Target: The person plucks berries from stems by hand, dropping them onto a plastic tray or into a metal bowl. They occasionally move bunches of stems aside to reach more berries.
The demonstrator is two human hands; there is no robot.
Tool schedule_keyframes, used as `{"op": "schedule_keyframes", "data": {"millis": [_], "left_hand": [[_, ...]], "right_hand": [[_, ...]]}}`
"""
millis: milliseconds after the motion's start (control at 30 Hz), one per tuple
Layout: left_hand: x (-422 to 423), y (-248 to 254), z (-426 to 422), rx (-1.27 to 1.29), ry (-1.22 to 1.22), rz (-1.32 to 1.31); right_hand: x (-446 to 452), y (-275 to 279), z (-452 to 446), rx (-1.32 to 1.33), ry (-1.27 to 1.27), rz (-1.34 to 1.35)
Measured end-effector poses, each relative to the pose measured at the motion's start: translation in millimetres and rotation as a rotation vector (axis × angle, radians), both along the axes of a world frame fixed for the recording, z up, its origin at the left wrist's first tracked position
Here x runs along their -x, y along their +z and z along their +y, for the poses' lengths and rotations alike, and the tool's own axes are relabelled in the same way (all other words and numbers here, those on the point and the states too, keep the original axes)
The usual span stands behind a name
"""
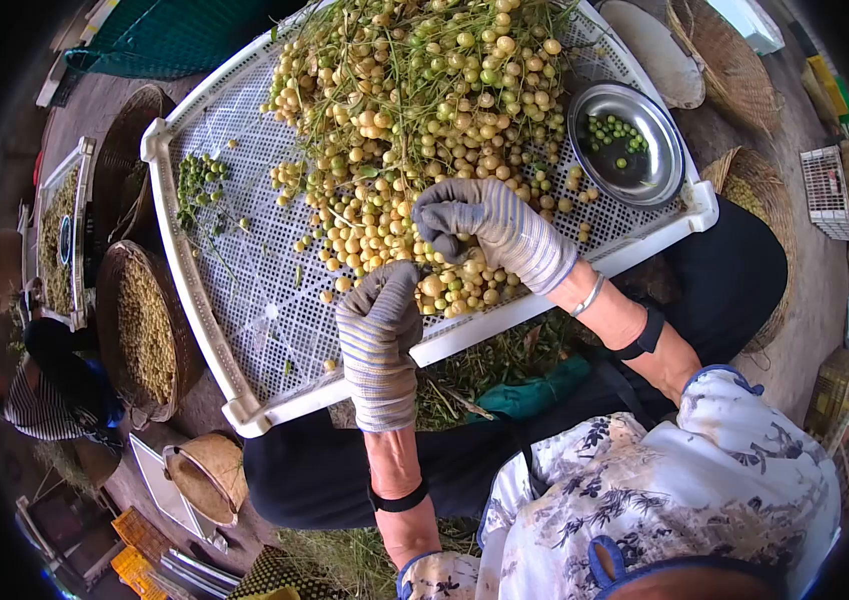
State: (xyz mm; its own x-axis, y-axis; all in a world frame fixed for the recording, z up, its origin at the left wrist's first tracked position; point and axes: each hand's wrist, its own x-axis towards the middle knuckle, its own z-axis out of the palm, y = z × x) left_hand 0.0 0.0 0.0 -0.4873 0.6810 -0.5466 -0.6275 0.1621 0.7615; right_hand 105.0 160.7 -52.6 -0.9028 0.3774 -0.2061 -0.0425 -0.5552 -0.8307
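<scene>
A white perforated plastic tray (pixel 234 330) lies across my lap. On it is a heap of small round yellowish fruits (pixel 414 130) mixed with thin green stems. My left hand (pixel 381 300), in a striped grey-coated glove, has its fingers curled and pinched at the heap's near edge. Just above and to the right, my right hand (pixel 484 225), gloved alike, bends its fingers closed over the yellow fruits. The fingertips of both hands are close together; whatever lies between them is too small to make out. A steel bowl (pixel 634 180) with several green fruits (pixel 614 138) stands at the tray's right side.
A small pile of green fruits (pixel 199 185) sits on the tray's left. Left on the floor are a basket of yellow fruits (pixel 149 330) and a smaller basket (pixel 209 475). Another person (pixel 49 385) sits further left near a second tray (pixel 62 235). More baskets (pixel 759 230) stand right.
</scene>
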Motion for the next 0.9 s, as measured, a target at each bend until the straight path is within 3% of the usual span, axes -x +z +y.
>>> {"op": "schedule_keyframes", "data": {"millis": [100, 167, 200, 300, 367, 433, 567, 633, 667, 767, 900], "left_hand": [[8.1, 13.9, -6.1, -0.05, 0.185, -0.117], [7.5, 18.5, -10.7, -0.053, 0.319, -0.196], [8.5, 14.6, -12.6, -0.177, 0.346, -0.243], [2.1, 13.9, -8.7, -0.163, 0.432, -0.13], [-5.7, 11.5, -3.2, -0.177, 0.435, -0.122], [-19.0, 8.1, 2.4, -0.183, 0.408, 0.008], [-31.3, 3.5, 8.9, -0.087, 0.406, 0.16], [-24.7, 4.7, 2.2, -0.155, 0.371, 0.006], [-21.4, 5.2, -1.2, -0.19, 0.347, -0.076], [-15.9, 9.5, -4.7, -0.176, 0.417, -0.386], [-14.0, 7.6, -12.0, -0.218, 0.383, -0.497]], "right_hand": [[9.9, 1.5, -4.4, -0.143, -0.187, 0.038], [3.6, 14.5, -3.3, -0.295, -0.226, -0.073], [5.4, 12.5, -2.3, -0.831, -0.304, -0.056], [2.6, 18.7, -10.8, -1.398, -0.438, -0.21], [4.5, 38.7, -28.8, -0.93, -0.274, -0.222], [16.8, 26.6, -45.6, -0.49, -0.207, 0.029], [21.0, 22.5, -51.7, -0.359, -0.177, -0.065], [15.9, 30.7, -45.6, -0.263, -0.108, -0.097], [13.3, 22.7, -46.6, -0.005, -0.094, -0.036], [7.9, 7.1, -38.1, 0.351, -0.049, 0.119], [4.1, 2.9, -30.1, 0.317, -0.102, 0.166]]}}
